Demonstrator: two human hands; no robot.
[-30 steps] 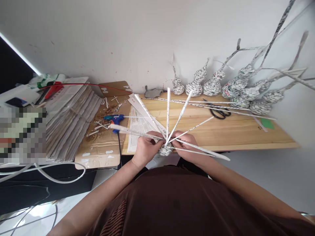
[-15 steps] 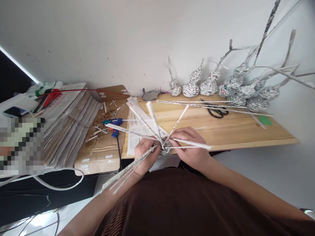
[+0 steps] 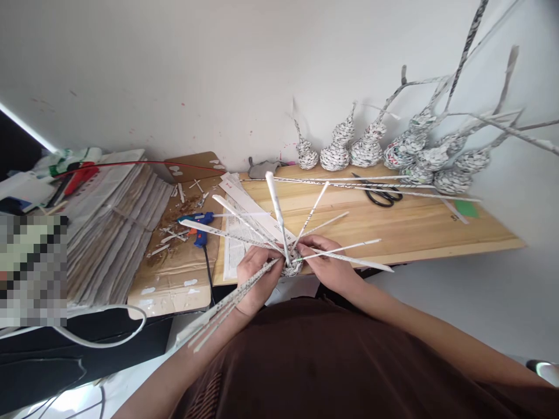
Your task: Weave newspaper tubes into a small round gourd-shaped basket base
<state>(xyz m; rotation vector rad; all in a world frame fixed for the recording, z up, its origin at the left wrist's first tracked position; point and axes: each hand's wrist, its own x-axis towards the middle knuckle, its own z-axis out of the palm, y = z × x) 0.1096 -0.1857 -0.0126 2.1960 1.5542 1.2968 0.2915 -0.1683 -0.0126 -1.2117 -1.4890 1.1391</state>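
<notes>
While the left hand grips the paper ball at the near edge of the table, the right hand sits half-curled against its right side; whether it pinches anything, I cannot tell.

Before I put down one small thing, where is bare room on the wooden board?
The widest bare patch of the wooden board lies right of the right hand, between the scissors, the green piece and the near edge. It is crowded at the back, with woven paper figures, and at left, with the glue gun and paper stack.
</notes>
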